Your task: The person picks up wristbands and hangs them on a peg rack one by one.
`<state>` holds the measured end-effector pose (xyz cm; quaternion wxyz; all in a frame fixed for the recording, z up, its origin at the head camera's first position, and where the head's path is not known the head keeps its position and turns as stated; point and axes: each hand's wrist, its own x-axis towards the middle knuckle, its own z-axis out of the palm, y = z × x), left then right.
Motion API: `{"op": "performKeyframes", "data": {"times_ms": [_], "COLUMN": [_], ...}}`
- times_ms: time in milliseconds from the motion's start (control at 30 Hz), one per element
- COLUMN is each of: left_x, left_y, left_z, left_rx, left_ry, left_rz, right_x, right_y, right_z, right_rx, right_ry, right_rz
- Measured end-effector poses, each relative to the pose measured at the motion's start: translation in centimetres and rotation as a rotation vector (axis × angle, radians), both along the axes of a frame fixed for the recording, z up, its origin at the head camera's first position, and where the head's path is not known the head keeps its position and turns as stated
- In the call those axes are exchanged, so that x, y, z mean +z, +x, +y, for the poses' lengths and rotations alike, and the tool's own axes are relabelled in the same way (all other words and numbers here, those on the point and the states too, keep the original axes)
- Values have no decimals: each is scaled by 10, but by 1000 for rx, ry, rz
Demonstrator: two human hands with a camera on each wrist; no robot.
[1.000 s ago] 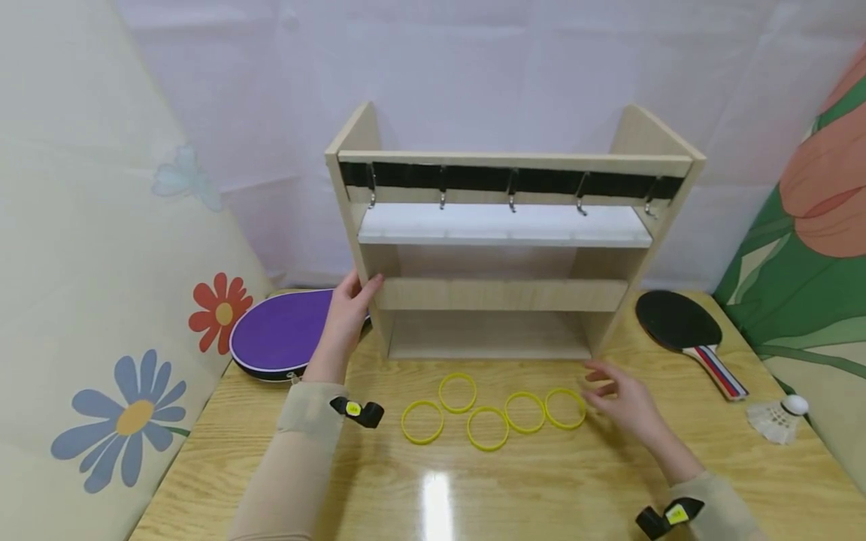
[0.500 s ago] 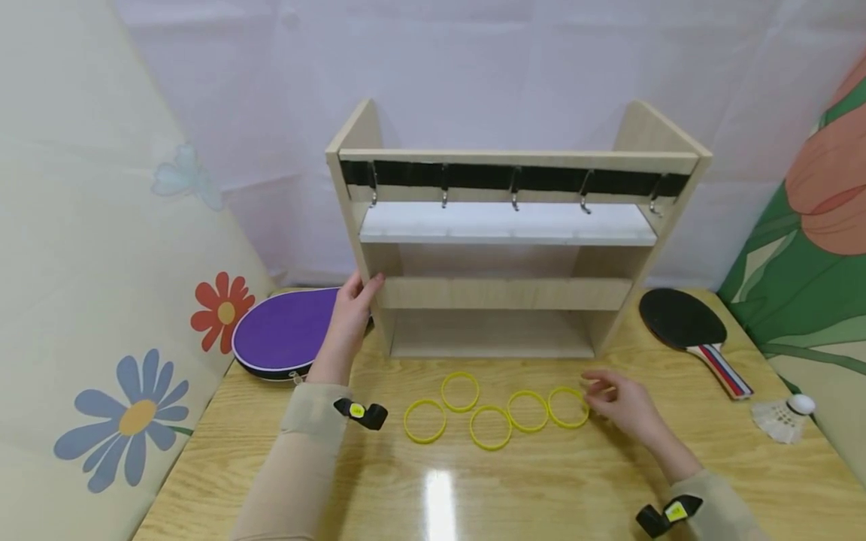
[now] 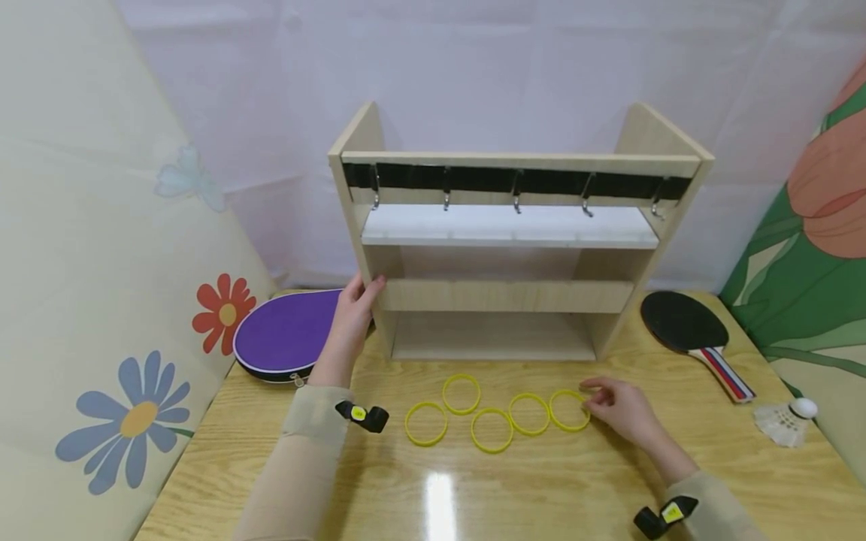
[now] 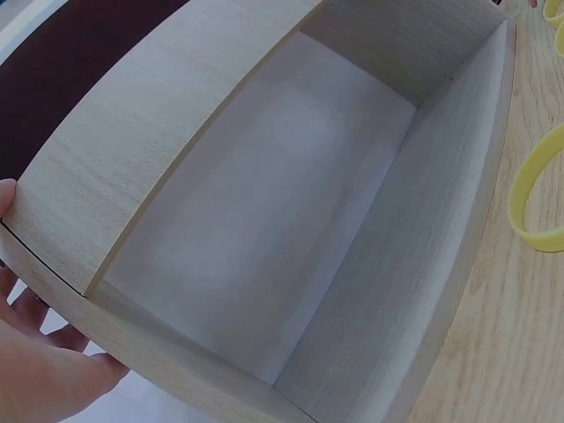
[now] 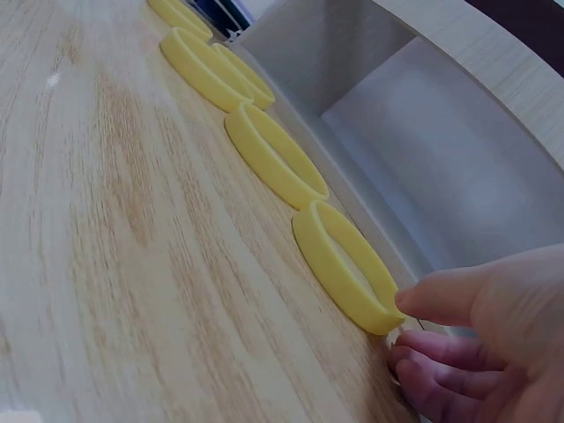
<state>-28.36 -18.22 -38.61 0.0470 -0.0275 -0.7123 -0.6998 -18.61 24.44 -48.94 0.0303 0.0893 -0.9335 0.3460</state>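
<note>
A light wooden shelf [image 3: 501, 297] with a row of small metal hooks [image 3: 517, 201] on a black strip stands in the middle. My left hand [image 3: 352, 309] grips its left side panel, thumb at the front and fingers [image 4: 26, 308] round the outer side. On the table before the shelf lie several thin yellow wristbands, including a left one [image 3: 426, 445] and a middle one [image 3: 492, 451]. My right hand [image 3: 624, 412] pinches the right edge of the rightmost yellow wristband [image 5: 339, 273] between thumb and fingers. That band still lies on the table, touching its neighbour [image 5: 269, 159].
A purple zipped paddle case [image 3: 280, 334] lies left of the shelf, partly behind my left arm. To the right are a black table tennis paddle [image 3: 683, 321] and a white shuttlecock [image 3: 778, 424]. Flowered panels border both sides of the wooden table [image 3: 379, 488].
The fingers of my right hand have come together at the rightmost wristband's edge from a more spread pose. My left hand keeps its hold on the shelf.
</note>
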Motion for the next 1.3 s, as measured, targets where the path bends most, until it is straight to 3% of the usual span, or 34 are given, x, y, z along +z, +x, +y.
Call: {"op": "performKeyframes", "data": {"times_ms": [333, 800, 933, 1300], "left_x": [-2, -3, -2, 0], "left_y": [-1, 1, 1, 2], "left_z": [0, 2, 3, 3], "left_rx": [-2, 17, 14, 13], "left_ry": [5, 15, 14, 21], "left_rz": [10, 16, 14, 9], "right_x": [-2, 2, 4, 7], "right_y": [-3, -1, -2, -2], "right_z": [-3, -2, -2, 4], "right_rx": [-11, -43, -64, -84], "right_ry": [20, -33, -81, -341], "right_rz": [-40, -103, -147, -267]}}
